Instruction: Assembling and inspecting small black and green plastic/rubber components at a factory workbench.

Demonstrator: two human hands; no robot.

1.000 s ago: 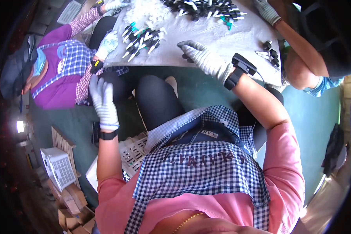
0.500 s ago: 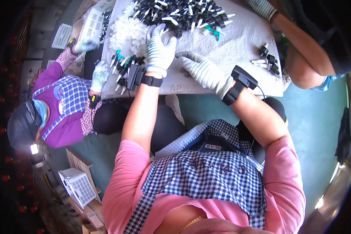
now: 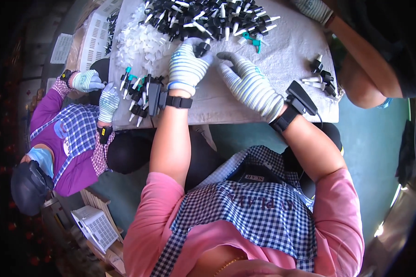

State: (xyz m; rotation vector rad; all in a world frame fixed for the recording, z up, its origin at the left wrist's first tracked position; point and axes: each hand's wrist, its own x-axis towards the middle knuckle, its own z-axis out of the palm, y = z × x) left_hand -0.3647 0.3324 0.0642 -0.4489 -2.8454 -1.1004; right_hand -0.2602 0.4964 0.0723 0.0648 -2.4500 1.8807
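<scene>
My left hand (image 3: 187, 69), in a striped knit glove, grips a black pump cap (image 3: 202, 48) between thumb and fingers just below the heap. The white part of that cap points away from me. My right hand (image 3: 252, 85), gloved the same way, hovers to its right with fingers stretched and holds nothing. Beyond them spreads a large pile of black pump caps (image 3: 212, 18) with white stems. To its left lies a heap of small translucent white parts (image 3: 141, 44). A few teal pump caps (image 3: 252, 40) lie at the pile's right edge.
More black and teal caps (image 3: 136, 99) lie left of my wrist, and a small black group (image 3: 321, 76) sits at the table's right. A co-worker's gloved hands (image 3: 97, 92) are at left; another's gloved hand (image 3: 312, 10) rests at upper right. White baskets (image 3: 94, 226) stand lower left.
My left hand has closed on a black pump cap and drawn slightly nearer to me. My right hand has turned its fingertips up toward it. The co-worker at left has brought both hands together.
</scene>
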